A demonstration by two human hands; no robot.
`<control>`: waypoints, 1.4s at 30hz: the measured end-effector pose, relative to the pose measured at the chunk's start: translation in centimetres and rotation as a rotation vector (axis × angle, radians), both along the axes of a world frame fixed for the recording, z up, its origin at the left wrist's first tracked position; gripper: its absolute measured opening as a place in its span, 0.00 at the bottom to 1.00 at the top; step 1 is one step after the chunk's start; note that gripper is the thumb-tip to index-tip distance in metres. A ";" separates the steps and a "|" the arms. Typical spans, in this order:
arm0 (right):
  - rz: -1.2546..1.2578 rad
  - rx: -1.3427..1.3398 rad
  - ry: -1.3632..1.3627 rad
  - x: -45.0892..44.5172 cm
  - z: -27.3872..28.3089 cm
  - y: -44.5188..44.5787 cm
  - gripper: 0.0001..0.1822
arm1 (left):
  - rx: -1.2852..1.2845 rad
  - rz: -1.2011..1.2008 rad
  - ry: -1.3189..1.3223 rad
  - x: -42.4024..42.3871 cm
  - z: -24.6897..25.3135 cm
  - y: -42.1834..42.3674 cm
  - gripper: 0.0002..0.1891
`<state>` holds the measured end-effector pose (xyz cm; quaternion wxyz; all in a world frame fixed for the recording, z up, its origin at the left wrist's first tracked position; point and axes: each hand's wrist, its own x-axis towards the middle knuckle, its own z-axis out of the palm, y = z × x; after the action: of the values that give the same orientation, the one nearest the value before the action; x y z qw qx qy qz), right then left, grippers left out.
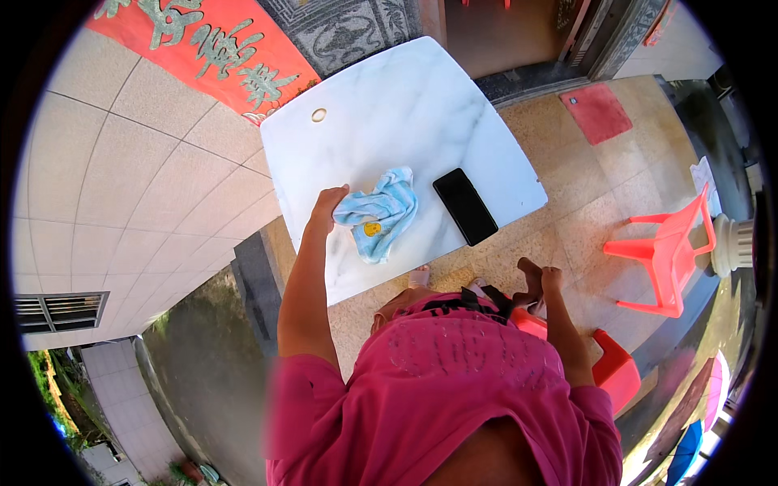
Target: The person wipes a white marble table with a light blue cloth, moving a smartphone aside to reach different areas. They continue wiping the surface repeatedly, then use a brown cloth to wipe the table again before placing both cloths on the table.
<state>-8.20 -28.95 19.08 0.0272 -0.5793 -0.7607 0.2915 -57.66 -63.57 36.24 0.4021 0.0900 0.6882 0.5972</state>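
Note:
My left hand (330, 203) grips one end of a light blue and white cloth (389, 206). The cloth lies crumpled on a white marble-patterned tabletop (389, 109) and bears a small yellow figure. To its right rests a black smartphone (465, 206), dark screen up, close to the table's near edge. My right hand (552, 279) is low at my right side, off the table, with its fingers curled. A dark brown object (530, 278) is right beside it; whether the hand holds that is not visible.
A gold-coloured ring (318, 115) lies near the table's far left corner. Tiled wall (176, 158) runs along the left. Red plastic chairs (659, 249) stand to the right and beside me. A red mat (596, 113) lies before the doorway (510, 36).

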 end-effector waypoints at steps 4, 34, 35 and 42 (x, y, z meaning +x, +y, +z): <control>-0.133 0.027 -0.035 -1.5 2.8 -1.8 0.18 | -0.461 0.241 0.488 -2.8 2.8 1.9 0.13; -0.141 -0.067 -0.229 0.3 6.1 -5.1 0.15 | -1.129 0.165 0.913 2.2 0.0 4.1 0.24; -0.116 -0.048 -0.223 1.0 4.9 -4.9 0.15 | -1.148 0.156 0.945 3.7 -0.2 5.3 0.24; -0.102 -0.171 -0.193 -0.5 4.8 -5.6 0.14 | -0.884 -0.306 1.238 9.9 1.8 7.4 0.26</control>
<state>-8.69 -34.55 23.86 -0.0808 -0.6426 -0.7018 0.2967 -47.74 -56.22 38.04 0.0207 0.3327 0.9417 0.0459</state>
